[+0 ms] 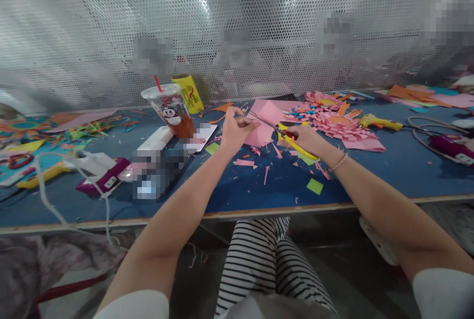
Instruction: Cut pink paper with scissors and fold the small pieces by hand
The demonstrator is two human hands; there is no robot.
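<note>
My left hand [233, 129] is closed in a pinch on the edge of a pink paper sheet [261, 134], held just above the blue table [240, 190]. My right hand [301, 139] grips yellow-handled scissors [296, 143], whose blades reach left across the pink paper toward my left fingers. Small pink and green paper scraps [259, 161] lie scattered on the table under both hands.
A plastic cup with a red straw [172, 109] and a yellow can [188, 93] stand at back left. A pile of pink cut paper [333, 121] and a yellow glue gun [377, 122] lie right. Cables and another glue gun [103, 178] lie left. A perforated metal screen [237, 27] backs the table.
</note>
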